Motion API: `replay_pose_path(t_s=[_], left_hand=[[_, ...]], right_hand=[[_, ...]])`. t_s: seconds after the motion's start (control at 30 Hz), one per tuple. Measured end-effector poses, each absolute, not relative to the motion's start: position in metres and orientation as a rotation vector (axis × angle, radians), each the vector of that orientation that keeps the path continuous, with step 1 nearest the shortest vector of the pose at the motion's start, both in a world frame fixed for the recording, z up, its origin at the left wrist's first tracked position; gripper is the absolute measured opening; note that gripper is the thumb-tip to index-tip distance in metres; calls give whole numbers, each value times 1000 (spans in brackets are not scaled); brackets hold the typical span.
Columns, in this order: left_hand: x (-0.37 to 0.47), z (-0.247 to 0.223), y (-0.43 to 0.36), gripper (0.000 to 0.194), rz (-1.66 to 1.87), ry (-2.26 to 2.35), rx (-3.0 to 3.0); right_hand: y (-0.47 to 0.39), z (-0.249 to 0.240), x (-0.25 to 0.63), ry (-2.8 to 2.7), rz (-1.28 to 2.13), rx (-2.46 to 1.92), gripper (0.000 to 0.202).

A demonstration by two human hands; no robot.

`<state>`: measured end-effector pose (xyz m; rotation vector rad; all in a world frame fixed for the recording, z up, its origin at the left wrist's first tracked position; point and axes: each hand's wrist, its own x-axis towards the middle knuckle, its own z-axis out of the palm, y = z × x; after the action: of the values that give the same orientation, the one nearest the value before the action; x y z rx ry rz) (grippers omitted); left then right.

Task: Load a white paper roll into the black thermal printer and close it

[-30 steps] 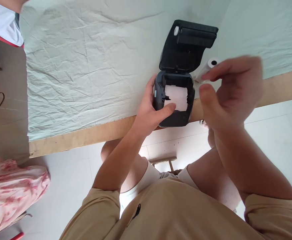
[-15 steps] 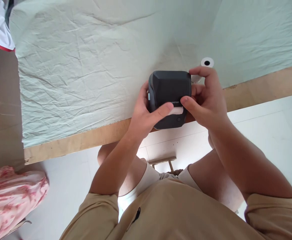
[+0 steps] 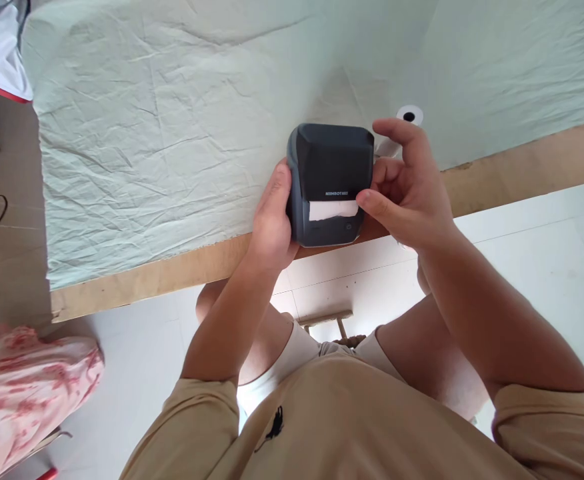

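Your left hand [image 3: 272, 223] is wrapped around the left side of the black printer [image 3: 335, 160], which sits lid down at the table's wooden edge [image 3: 162, 273]. Your right hand [image 3: 409, 190] is half open, thumb tip at the right end of the paper strip [image 3: 333, 210]; you cannot tell whether it pinches anything. The lid reads "NIIMBOT", then characters too small to read. Inward from the wooden edge stands a white roll [image 3: 401, 112].
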<state>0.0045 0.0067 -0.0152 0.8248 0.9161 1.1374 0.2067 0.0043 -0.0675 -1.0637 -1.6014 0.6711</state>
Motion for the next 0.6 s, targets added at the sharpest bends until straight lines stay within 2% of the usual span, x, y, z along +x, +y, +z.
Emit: replay_pose_path(t_s=[0.1,0.23,0.3,0.47,0.6], left_hand=[[4,-20,10,54,1135,963,758],[3,-20,11,39,1199,946,722],[4,-18,10,38,1174,928,707],[3,-14,8,51,1079,885,775],[-1,-10,2,41,1022,920,871]], right_hand=[[1,-61,209,-1563,854,-1012,85],[-3,-49,207,-1539,817,-1027,83],[-7,-39,202,-1506,759,-1047,71],[-12,-8,188,-1317,405,-1041,23],[-5,9,191,-1666,165,-1193,10]])
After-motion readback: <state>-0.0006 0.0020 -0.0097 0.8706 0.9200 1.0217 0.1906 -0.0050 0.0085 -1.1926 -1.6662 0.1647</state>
